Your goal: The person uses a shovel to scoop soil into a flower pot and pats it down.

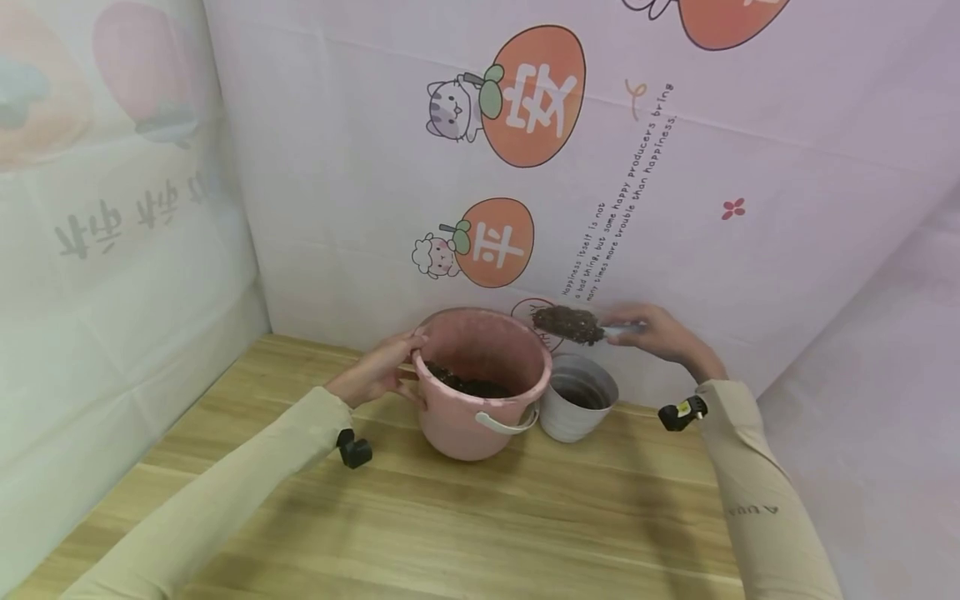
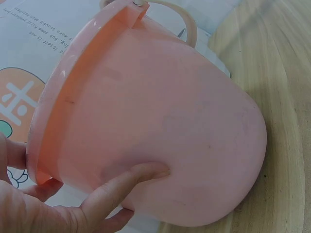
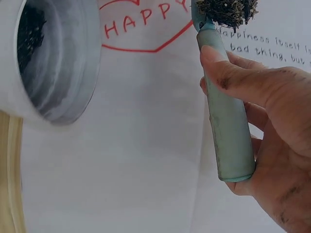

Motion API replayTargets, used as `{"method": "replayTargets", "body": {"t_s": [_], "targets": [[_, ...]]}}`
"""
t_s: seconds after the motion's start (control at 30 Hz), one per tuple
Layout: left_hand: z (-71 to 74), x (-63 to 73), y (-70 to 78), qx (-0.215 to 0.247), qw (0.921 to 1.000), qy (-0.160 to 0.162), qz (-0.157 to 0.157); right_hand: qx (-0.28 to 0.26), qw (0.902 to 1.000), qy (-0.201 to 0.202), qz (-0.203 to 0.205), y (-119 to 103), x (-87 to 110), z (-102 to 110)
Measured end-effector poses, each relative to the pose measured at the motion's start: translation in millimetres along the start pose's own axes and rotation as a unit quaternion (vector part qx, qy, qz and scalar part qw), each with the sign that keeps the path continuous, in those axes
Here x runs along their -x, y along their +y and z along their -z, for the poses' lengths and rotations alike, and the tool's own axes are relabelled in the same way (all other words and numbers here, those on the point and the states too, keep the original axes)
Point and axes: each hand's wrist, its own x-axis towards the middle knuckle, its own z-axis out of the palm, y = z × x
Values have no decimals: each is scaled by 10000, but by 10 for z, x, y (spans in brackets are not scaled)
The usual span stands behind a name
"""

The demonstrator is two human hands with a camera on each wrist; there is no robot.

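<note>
A pink bucket (image 1: 465, 429) with dark soil (image 1: 480, 388) inside stands on the wooden table. My left hand (image 1: 378, 368) grips its left side at the rim; in the left wrist view some fingers press against the bucket wall. Above and to the right of the bucket, my right hand (image 1: 656, 331) holds a trowel by its pale green handle (image 3: 227, 121), fingers wrapped round it. A heap of dark soil (image 1: 566, 323) covers the trowel's blade. Below the trowel is a white pot (image 1: 564, 427), right beside the bucket, with dark soil (image 3: 32, 36) in it.
A printed white cloth (image 1: 360, 167) hangs close behind the bucket and pot, with more cloth at the left and right. The bucket's white carrying handle (image 1: 504, 427) hangs down at its front right. The wooden table (image 1: 420, 517) extends toward me.
</note>
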Motion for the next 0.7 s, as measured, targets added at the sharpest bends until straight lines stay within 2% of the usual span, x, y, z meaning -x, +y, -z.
{"method": "replayTargets", "body": {"t_s": [0.13, 0.43, 0.7], "targets": [[-4, -1, 10, -26, 10000, 14, 6, 26, 10000, 3, -51, 91, 75, 6], [2, 6, 1, -30, 10000, 17, -18, 34, 9988, -200, -443, 196, 214, 19], [0, 3, 3, -54, 10000, -2, -11, 75, 9993, -287, -237, 270, 311, 3]]}}
